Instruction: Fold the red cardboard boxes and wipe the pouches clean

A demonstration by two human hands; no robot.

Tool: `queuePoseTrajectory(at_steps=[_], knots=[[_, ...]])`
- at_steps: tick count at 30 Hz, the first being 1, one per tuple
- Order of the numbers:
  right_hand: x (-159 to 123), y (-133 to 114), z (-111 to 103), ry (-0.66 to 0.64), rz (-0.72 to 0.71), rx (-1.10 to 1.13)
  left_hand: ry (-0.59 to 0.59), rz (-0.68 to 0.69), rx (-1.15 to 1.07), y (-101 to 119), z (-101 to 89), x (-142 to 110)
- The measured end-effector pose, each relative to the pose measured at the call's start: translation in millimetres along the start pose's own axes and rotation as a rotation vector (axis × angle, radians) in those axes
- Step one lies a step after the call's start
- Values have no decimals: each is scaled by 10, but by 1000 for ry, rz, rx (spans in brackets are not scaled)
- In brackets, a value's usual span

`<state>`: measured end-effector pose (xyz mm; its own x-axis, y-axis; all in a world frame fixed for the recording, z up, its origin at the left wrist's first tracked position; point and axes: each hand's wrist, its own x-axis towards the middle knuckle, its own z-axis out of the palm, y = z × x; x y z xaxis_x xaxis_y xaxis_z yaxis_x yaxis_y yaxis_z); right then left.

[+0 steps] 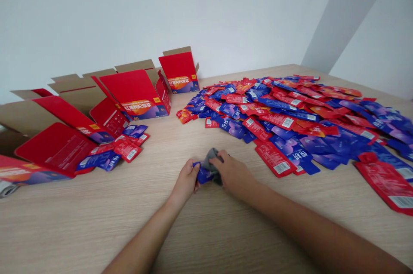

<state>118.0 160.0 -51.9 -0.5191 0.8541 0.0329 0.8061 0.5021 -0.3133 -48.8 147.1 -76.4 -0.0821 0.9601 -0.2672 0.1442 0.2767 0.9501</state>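
My left hand (189, 176) pinches one end of a blue sachet (204, 174) above the middle of the table (180, 226). In my right hand (232, 175) is a crumpled grey cloth (212, 158), closed around the sachet's other end, which the cloth and fingers hide. Both hands are close together. To the right spreads a large heap of red and blue sachets (267, 115). A smaller group of red and blue sachets (129, 147) lies left of my hands, in front of the cartons.
Open red cartons with raised flaps line the left side: one near carton (54, 147), a middle carton (135, 93) and a far carton (180, 72) by the wall (206, 16). A single red sachet (387, 179) lies at the right, nearer me than the heap.
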Motion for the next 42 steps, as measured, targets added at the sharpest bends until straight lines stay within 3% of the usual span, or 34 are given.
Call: queuePoseTrajectory(at_steps=[3,5,10,13,16,18,21,25,30,35,38,42], knots=[[86,249,-42,58,154,-43,46,19,-110,16,-67,51],[102,377,-64,100,165,-31,128,63,-227,71,-184,108],[60,404,-47,145,148,-23,496,327,-570,297,-656,238],[64,365,-32,145,161,-20,468,320,-628,303,-787,291],[91,356,-25,142,172,-13,313,169,-477,201,-664,438],[109,359,-21,149,168,-1,235,163,-240,169,-484,628],[128,362,-15,156,175,16,158,268,139,282,-149,1009],[133,365,-18,158,186,49,89,422,329,621,334,1465],[110,417,-40,196,151,89,-80,608,847,800,724,1679],[101,498,-47,224,92,178,-56,526,984,639,654,1578],[93,497,-29,207,21,224,-28,459,983,516,485,1433],[41,418,-7,250,-176,337,65,478,963,368,205,1168]])
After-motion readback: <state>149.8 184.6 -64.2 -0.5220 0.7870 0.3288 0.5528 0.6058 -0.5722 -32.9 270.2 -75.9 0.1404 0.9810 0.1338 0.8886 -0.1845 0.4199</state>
